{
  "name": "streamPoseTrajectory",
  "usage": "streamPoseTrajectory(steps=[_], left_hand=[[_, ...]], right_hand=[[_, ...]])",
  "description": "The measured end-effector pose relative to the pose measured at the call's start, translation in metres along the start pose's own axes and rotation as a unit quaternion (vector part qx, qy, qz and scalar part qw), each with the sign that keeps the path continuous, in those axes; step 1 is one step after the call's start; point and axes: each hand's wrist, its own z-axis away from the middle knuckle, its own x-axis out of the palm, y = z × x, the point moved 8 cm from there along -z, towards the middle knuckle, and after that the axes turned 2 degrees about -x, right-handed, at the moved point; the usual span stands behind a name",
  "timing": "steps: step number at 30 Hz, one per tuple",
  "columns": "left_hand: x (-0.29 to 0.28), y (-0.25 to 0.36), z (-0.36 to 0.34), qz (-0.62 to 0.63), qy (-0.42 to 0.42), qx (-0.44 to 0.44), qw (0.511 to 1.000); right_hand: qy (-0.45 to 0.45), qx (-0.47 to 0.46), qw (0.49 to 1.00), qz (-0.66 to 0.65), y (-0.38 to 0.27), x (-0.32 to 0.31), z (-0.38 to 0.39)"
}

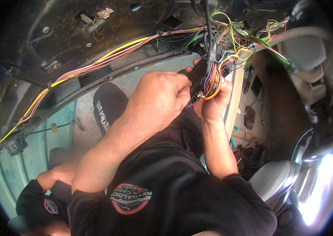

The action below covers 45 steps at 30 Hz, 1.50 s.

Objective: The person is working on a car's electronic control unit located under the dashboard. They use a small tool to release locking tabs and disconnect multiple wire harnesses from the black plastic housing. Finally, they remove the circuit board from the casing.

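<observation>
My left hand (161, 95) is closed at a black connector housing (196, 84), its fingertips pinched on the near-left side. My right hand (214, 101) wraps round the housing from below and right, with some fingertips showing above it at the back. A bundle of coloured wires (217, 80) runs down into the housing beside a thicker dark cable (208, 27). Above, loose coloured wires (239, 43) fan out to the right. A long yellow and pink wire run (111, 53) follows the dark metal body panel (68, 27) to the left.
A co-worker's arm (56, 177) is at lower left. On the floor at right lie dark tools (248, 80) and a teal-handled tool (232, 141). A grey seat (271, 181) stands at lower right, another (300, 53) at upper right. A teal ribbed surface (9, 181) is at left.
</observation>
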Motion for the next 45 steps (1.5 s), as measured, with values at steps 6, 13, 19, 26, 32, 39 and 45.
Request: streamPoseTrajectory(steps=[6, 13, 19, 26, 32, 39, 45], left_hand=[[-0.001, -0.003, -0.001, 0.030, -0.024, -0.035, 0.999], [0.000, 0.001, -0.003, 0.004, -0.015, 0.005, 1.000], [0.005, 0.006, 0.003, -0.039, 0.038, -0.009, 0.998], [0.008, 0.002, 0.011, -0.053, 0.073, -0.021, 0.996], [0.010, -0.007, 0.015, -0.042, 0.079, -0.024, 0.996], [0.019, -0.176, 0.053, 0.124, 0.111, -0.268, 0.949], [0.133, -0.452, 0.142, -0.121, -0.090, -0.479, 0.865]], right_hand=[[0.024, 0.000, 1.000, -0.009, -0.004, 0.002, 0.001], [0.021, -0.003, 1.000, 0.012, -0.006, 0.003, 0.000], [0.025, -0.036, 0.998, 0.037, -0.007, -0.002, -0.001], [0.029, -0.045, 0.998, -0.017, 0.002, -0.008, 0.001], [0.012, -0.011, 0.999, -0.039, 0.011, -0.012, 0.000], [0.053, 0.006, 0.998, 0.028, -0.011, -0.020, -0.003], [0.068, -0.034, 0.996, 0.050, -0.017, -0.033, -0.012]])
